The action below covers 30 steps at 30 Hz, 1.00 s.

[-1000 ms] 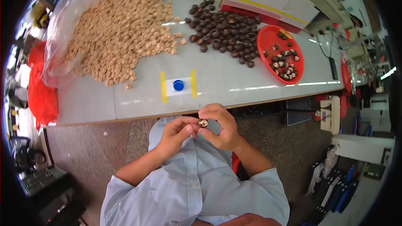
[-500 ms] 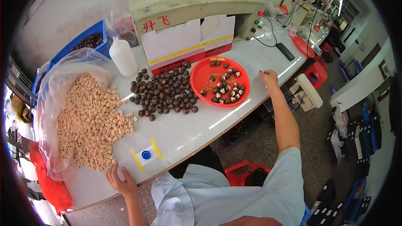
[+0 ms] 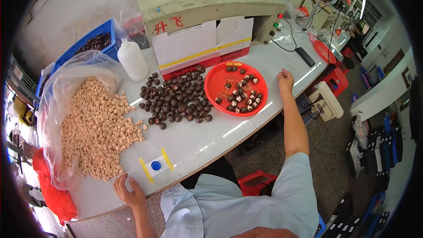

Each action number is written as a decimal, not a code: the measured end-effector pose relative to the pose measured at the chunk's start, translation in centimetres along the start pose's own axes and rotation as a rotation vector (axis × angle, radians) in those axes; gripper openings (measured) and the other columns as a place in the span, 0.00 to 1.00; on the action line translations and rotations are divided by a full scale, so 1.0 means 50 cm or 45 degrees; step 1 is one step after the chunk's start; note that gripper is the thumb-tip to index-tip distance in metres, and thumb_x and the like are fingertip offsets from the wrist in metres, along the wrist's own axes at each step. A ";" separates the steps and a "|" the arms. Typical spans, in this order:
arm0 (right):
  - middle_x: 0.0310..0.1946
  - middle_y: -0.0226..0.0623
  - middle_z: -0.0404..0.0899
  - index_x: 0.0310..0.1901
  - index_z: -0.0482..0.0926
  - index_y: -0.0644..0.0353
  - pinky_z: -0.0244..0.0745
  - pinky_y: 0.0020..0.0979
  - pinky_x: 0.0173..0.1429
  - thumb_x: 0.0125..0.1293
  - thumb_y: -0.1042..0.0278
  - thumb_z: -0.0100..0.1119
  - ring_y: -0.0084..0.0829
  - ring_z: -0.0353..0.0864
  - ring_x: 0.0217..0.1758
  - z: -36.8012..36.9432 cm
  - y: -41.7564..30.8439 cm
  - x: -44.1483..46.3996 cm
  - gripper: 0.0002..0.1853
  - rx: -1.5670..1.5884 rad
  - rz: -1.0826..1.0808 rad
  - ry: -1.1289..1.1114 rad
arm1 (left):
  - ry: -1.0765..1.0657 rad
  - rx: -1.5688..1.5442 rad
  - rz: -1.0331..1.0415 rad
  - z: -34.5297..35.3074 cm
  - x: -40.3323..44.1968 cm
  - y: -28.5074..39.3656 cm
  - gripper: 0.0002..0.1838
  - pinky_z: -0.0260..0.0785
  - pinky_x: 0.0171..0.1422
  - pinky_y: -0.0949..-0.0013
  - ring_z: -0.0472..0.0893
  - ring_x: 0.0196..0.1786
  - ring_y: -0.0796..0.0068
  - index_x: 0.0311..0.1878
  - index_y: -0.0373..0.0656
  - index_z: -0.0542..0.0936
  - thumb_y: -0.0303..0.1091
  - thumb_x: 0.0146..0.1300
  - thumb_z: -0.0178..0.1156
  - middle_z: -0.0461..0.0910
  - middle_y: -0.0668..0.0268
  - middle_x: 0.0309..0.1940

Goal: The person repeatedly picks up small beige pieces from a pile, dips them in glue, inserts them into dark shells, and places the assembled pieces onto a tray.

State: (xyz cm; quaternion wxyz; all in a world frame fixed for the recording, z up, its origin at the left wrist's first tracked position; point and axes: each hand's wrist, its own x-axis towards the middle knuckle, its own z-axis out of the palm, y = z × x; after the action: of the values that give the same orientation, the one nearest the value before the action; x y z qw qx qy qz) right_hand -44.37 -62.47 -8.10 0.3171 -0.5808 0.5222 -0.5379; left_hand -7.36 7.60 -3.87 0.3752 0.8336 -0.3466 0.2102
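My left hand (image 3: 131,192) rests at the table's front edge, its fingers apart and holding nothing, just below the pile of pale pieces (image 3: 99,128). To its right a blue cap (image 3: 156,165) sits on a white patch between two yellow tape strips. My right hand (image 3: 285,80) is over the table, right of the red plate (image 3: 216,81), with its fingers curled together; what they hold, if anything, is hidden. Dark round balls, several showing white parts, lie in the plate. Left of the plate is a heap of dark balls (image 3: 178,97).
A white bottle (image 3: 133,61) stands behind the dark heap, beside a blue crate (image 3: 110,35). A beige machine (image 3: 207,6) fronted by cardboard (image 3: 185,46) stands at the back. A black power strip (image 3: 305,56) lies far right. People sit at farther benches.
My hands have parted from around a small ball near my lap: the left has moved to the table edge, the right beyond the red plate. The view has turned and now shows more of the background.
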 end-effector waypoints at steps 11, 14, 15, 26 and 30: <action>0.41 0.31 0.86 0.60 0.84 0.64 0.79 0.25 0.46 0.83 0.62 0.65 0.22 0.84 0.41 -0.079 -0.081 -0.153 0.15 0.066 -0.276 -0.103 | 0.129 0.036 -0.350 -0.105 0.023 -0.079 0.13 0.76 0.54 0.60 0.87 0.49 0.60 0.58 0.40 0.86 0.25 0.73 0.66 0.88 0.57 0.51; 0.41 0.31 0.86 0.57 0.85 0.66 0.80 0.25 0.49 0.83 0.66 0.65 0.21 0.82 0.40 -0.012 -0.221 -0.350 0.12 0.121 -0.373 -0.274 | -0.018 0.077 -0.236 -0.116 0.039 -0.085 0.13 0.76 0.55 0.57 0.86 0.51 0.57 0.55 0.43 0.87 0.26 0.69 0.69 0.88 0.60 0.49; 0.41 0.31 0.85 0.56 0.85 0.67 0.80 0.25 0.49 0.83 0.66 0.65 0.21 0.81 0.39 0.009 -0.267 -0.418 0.12 0.120 -0.412 -0.325 | -0.076 0.138 -0.151 -0.114 0.052 -0.071 0.13 0.75 0.56 0.57 0.85 0.51 0.57 0.54 0.44 0.87 0.27 0.67 0.70 0.87 0.61 0.49; 0.44 0.43 0.86 0.50 0.87 0.61 0.82 0.41 0.51 0.70 0.76 0.69 0.49 0.86 0.46 0.247 -0.466 -0.706 0.09 -0.076 -1.055 -1.073 | -0.485 0.419 0.214 -0.041 0.136 -0.071 0.06 0.73 0.57 0.53 0.83 0.51 0.60 0.43 0.48 0.87 0.32 0.65 0.74 0.83 0.67 0.42; 0.42 0.41 0.85 0.48 0.86 0.59 0.84 0.43 0.50 0.69 0.67 0.73 0.47 0.88 0.48 0.324 -0.512 -0.741 0.09 -0.332 -1.332 -1.043 | -0.462 0.281 0.335 -0.026 0.144 -0.032 0.05 0.74 0.54 0.54 0.84 0.47 0.59 0.42 0.47 0.87 0.33 0.66 0.73 0.84 0.66 0.39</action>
State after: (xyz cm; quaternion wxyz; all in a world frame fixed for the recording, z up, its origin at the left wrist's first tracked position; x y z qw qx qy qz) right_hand -17.49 -23.98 1.26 0.1145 -0.9476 0.0707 -0.2897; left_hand -1.45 6.34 0.60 0.1828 0.8414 -0.4887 0.1405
